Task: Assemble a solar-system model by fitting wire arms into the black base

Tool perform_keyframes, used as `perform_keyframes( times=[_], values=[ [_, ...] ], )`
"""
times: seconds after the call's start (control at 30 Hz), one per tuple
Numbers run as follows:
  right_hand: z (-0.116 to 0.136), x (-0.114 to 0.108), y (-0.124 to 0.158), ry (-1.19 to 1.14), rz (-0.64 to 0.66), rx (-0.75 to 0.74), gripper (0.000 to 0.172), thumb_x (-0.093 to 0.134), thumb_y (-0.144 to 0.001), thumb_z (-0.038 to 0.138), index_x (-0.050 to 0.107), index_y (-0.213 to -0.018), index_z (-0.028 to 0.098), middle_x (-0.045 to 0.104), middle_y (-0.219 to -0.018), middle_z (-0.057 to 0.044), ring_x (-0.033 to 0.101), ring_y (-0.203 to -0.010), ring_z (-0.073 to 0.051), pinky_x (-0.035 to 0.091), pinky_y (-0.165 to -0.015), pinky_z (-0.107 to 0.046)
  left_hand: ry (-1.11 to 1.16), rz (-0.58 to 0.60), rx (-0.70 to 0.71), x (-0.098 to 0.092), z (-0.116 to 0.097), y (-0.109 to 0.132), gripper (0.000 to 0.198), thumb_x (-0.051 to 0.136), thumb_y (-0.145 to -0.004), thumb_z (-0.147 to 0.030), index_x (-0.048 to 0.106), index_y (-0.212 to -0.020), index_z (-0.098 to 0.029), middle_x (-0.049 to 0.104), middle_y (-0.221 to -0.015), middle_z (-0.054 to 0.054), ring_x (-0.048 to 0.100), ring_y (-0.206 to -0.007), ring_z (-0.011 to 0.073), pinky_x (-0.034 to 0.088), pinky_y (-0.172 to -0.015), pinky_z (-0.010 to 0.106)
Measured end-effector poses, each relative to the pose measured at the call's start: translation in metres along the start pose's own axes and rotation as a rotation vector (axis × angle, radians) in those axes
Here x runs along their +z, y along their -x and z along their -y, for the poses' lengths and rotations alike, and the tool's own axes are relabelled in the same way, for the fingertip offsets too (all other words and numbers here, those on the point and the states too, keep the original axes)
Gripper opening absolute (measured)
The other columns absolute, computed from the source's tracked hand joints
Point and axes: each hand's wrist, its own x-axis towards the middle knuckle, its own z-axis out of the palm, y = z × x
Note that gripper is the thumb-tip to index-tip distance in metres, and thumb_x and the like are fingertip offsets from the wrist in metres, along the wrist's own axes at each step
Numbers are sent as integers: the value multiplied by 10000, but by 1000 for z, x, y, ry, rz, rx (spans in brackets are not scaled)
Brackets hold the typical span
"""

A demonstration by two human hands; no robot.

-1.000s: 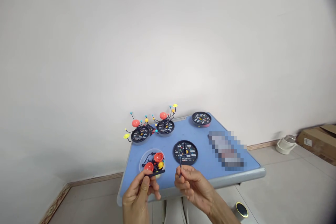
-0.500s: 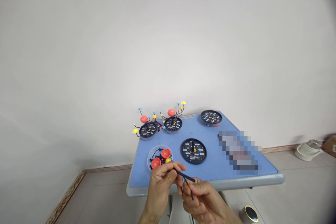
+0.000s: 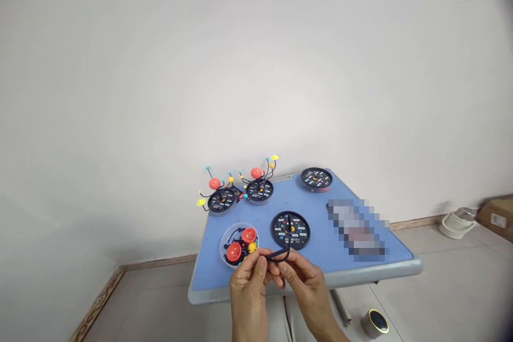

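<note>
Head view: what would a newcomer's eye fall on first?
Likely two models with bright red balls, toward the far left of the blue table. Next, two red half-shells in the clear bowl, near left. Then, at the near edge, the left hand and right hand, pinching slim dark parts close together.

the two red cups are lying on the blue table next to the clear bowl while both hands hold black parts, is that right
Not quite: the head view shows the two red cups inside the clear bowl, not next to it. The left hand and right hand do hold black parts.
</note>
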Motion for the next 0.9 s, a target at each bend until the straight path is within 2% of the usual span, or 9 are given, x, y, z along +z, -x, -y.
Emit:
perform_keyframes(
  times=[0.17,0.3,0.4,0.53,0.63,0.73,0.9],
  values=[
    [-3,5,-1,19,-134,4,339,663,-799,507,624,-669,196,509,-549,29,457,-500,-121,420,-517,-247,-64,-44,79,-3,18,0,326,783,-693,-427,756,-848,-142,654,-664,42,562,-545,126,508,-532,255],
    [-10,7,-4,-71,-138,100,373,703,-748,536,596,-683,184,462,-518,57,376,-428,-84,339,-422,-219,-127,-139,147,-1,28,3,353,787,-674,-442,773,-870,-149,720,-787,82,586,-545,135,516,-492,248],
    [-16,6,-6,-121,-115,136,371,737,-725,514,593,-705,173,460,-512,66,361,-413,-66,323,-418,-210,-170,-177,166,2,29,5,358,782,-677,-450,778,-878,-153,735,-822,87,596,-540,140,540,-495,261],
    [-10,-4,-10,-103,-144,119,368,749,-716,506,608,-713,166,525,-528,36,443,-452,-93,383,-441,-227,-219,-157,192,-8,23,4,316,776,-694,-434,775,-860,-165,739,-930,101,637,-579,155,565,-521,271],
    [6,-18,-15,-5,-220,68,375,755,-711,512,624,-712,160,590,-595,-8,500,-513,-119,413,-446,-232,-213,-193,214,-20,12,5,316,773,-704,-419,765,-886,-162,734,-806,83,651,-587,169,565,-509,271],
    [24,-28,-19,81,-181,47,375,724,-746,520,628,-704,160,590,-601,-11,496,-495,-111,424,-437,-230,-199,-215,199,-28,1,10,319,782,-695,-407,758,-891,-156,711,-684,57,637,-539,163,550,-461,262],
    [33,-26,-17,137,-119,4,380,706,-759,523,624,-675,162,570,-594,-1,501,-462,-103,448,-422,-230,-180,-238,186,-30,-2,14,332,803,-661,-408,755,-868,-152,713,-677,53,641,-529,169,559,-449,279]
  ],
)
